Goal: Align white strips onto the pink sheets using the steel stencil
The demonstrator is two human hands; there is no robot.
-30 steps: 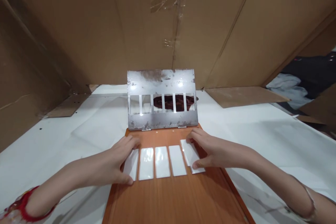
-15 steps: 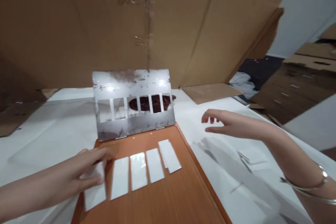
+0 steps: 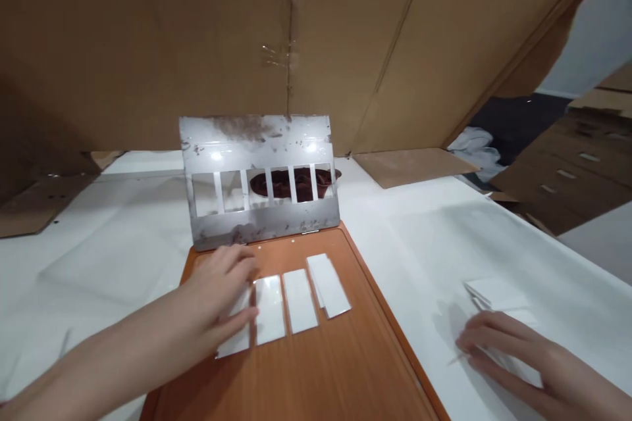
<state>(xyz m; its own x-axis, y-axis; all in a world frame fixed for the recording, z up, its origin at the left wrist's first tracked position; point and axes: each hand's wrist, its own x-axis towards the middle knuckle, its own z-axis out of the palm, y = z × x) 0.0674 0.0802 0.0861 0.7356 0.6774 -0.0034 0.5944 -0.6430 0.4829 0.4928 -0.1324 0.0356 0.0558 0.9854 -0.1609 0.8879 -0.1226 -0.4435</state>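
Strips (image 3: pixel 300 302) lie on the board (image 3: pixel 340 368) (the frame (image 3: pixel 261 151) behind them).

Two hands, a left hand (image 3: pixel 217 293) and a right hand (image 3: pixel 523 352), share the scene with one orange-brown board (image 3: pixel 320 375), at least five white strips (image 3: pixel 300 300), and one metal plate (image 3: pixel 261 227) bearing six openings (image 3: pixel 206 194) divided by five bars (image 3: pixel 269 186). Two cardboard flaps (image 3: pixel 415 168) and one dark red bundle (image 3: pixel 303 184) also appear; white pieces (image 3: pixel 496 293) at right are too unclear to count.
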